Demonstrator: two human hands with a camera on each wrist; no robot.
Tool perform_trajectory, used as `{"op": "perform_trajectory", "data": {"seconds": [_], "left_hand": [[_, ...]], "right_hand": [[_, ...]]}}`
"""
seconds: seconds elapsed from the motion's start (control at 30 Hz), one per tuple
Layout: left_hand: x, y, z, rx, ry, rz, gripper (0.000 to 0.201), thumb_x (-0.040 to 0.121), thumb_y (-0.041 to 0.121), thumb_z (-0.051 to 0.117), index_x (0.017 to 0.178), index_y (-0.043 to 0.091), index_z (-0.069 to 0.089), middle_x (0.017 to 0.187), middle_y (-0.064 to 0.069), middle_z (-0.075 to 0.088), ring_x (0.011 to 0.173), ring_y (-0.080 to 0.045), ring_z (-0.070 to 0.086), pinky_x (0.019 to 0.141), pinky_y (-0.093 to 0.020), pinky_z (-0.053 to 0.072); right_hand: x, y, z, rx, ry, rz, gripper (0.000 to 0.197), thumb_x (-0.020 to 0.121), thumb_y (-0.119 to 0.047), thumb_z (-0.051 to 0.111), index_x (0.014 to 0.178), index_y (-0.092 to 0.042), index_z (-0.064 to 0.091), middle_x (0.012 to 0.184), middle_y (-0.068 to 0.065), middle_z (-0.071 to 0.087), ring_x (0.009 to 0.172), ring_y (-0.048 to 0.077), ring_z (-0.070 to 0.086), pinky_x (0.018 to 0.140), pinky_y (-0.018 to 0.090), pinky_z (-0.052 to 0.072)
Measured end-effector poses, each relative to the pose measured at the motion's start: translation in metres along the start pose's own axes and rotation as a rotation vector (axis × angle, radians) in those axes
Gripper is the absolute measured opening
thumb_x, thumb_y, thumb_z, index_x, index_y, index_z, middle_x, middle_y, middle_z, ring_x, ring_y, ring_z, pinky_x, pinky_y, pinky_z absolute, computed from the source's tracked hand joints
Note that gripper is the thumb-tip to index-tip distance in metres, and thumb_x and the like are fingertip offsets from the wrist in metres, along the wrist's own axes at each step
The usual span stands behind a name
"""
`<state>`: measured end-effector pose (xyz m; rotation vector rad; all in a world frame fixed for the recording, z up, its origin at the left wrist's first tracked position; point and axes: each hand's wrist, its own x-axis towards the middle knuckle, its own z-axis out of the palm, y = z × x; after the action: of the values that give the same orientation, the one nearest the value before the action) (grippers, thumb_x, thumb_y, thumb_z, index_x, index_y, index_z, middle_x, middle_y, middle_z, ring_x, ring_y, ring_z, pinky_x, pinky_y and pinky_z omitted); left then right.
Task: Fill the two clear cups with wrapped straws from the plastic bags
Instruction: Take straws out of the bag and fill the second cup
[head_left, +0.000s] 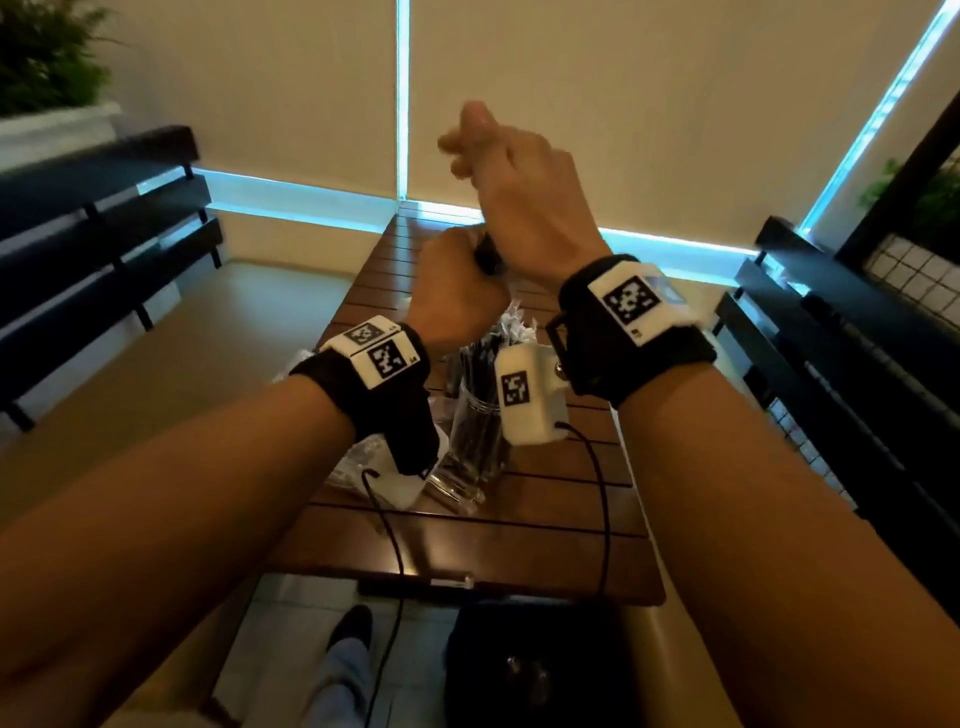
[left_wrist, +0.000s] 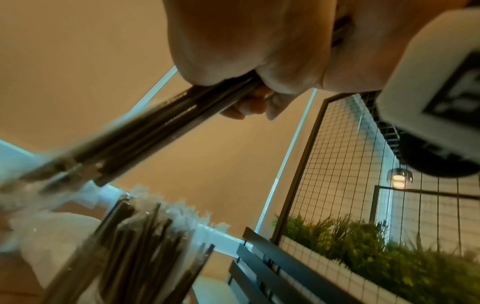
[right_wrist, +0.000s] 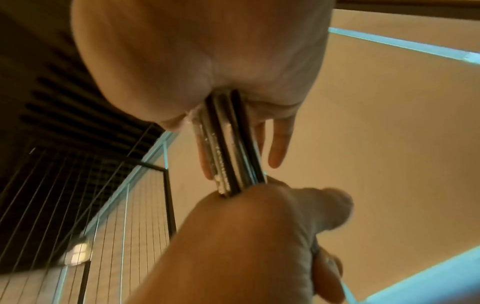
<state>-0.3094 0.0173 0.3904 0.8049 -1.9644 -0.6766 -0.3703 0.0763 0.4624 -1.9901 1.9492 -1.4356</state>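
Black wrapped straws (right_wrist: 231, 152) gripped between left hand (head_left: 457, 296), right hand (head_left: 524, 202).

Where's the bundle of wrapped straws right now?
In the head view, centre: the bundle of wrapped straws is held between left hand and right hand, above the clear cup.

Straw-crammed clear cup (head_left: 475, 431) and crumpled plastic bags (head_left: 363, 457) directly beneath, open slatted table (head_left: 571, 525) rightward.

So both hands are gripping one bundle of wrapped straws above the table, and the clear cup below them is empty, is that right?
Not quite: the clear cup is not empty. The head view shows it already packed with wrapped straws. The rest holds: the left hand and right hand both grip the one bundle of wrapped straws above the table.
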Motion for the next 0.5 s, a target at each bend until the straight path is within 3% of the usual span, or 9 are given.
{"op": "perform_trajectory", "data": {"seconds": [0.1,0.17,0.23,0.37,0.43,0.5], "left_hand": [[0.007,-0.011,-0.007,-0.174,0.116,-0.086,0.044,0.085,0.008,0.069,0.055,0.018,0.037,0.053,0.005,0.040,0.042,0.002,0.039,0.045,-0.009,0.031],[0.014,-0.021,-0.012,-0.308,0.169,-0.128,0.040,0.084,0.017,0.072,0.059,0.015,0.041,0.055,-0.001,0.042,0.053,-0.012,0.048,0.052,-0.020,0.044],[0.018,-0.031,-0.009,-0.390,0.171,-0.149,0.038,0.085,0.020,0.072,0.060,0.013,0.044,0.054,-0.002,0.043,0.056,-0.019,0.049,0.059,-0.034,0.050],[0.022,-0.049,0.013,-0.415,0.140,-0.181,0.043,0.087,0.024,0.072,0.058,0.019,0.041,0.050,0.010,0.046,0.057,-0.021,0.054,0.063,-0.035,0.049],[0.026,-0.056,0.026,-0.433,0.151,-0.177,0.040,0.087,0.026,0.072,0.061,0.019,0.043,0.054,0.005,0.048,0.063,-0.030,0.060,0.064,-0.033,0.051],[0.030,-0.059,0.037,-0.474,0.155,-0.168,0.039,0.087,0.024,0.072,0.061,0.018,0.044,0.053,0.005,0.048,0.061,-0.027,0.061,0.061,-0.024,0.050]], "right_hand": [[-0.009,0.029,-0.007,0.256,0.262,0.018,0.045,0.095,-0.040,0.035,0.122,-0.018,0.063,0.119,-0.004,0.066,0.109,0.009,0.061,0.097,0.028,0.047],[-0.024,0.064,0.002,0.239,0.365,0.173,0.041,0.089,-0.029,0.045,0.126,-0.016,0.057,0.118,-0.002,0.063,0.109,0.010,0.059,0.097,0.030,0.048],[-0.045,0.110,0.022,0.134,0.298,0.372,0.056,0.086,-0.020,0.058,0.140,-0.015,0.044,0.131,0.005,0.054,0.120,0.017,0.052,0.104,0.038,0.044],[-0.090,0.181,0.067,0.062,-0.096,0.644,0.113,0.071,-0.032,0.084,0.156,-0.022,0.010,0.158,0.010,0.026,0.143,0.027,0.029,0.116,0.053,0.030],[-0.103,0.206,0.095,0.070,-0.179,0.642,0.132,0.055,-0.049,0.093,0.156,-0.024,0.012,0.157,0.005,0.031,0.144,0.024,0.031,0.115,0.052,0.032],[-0.108,0.232,0.122,0.064,-0.176,0.603,0.130,0.042,-0.071,0.089,0.150,-0.034,0.027,0.146,-0.007,0.046,0.136,0.016,0.044,0.109,0.049,0.042]]}}
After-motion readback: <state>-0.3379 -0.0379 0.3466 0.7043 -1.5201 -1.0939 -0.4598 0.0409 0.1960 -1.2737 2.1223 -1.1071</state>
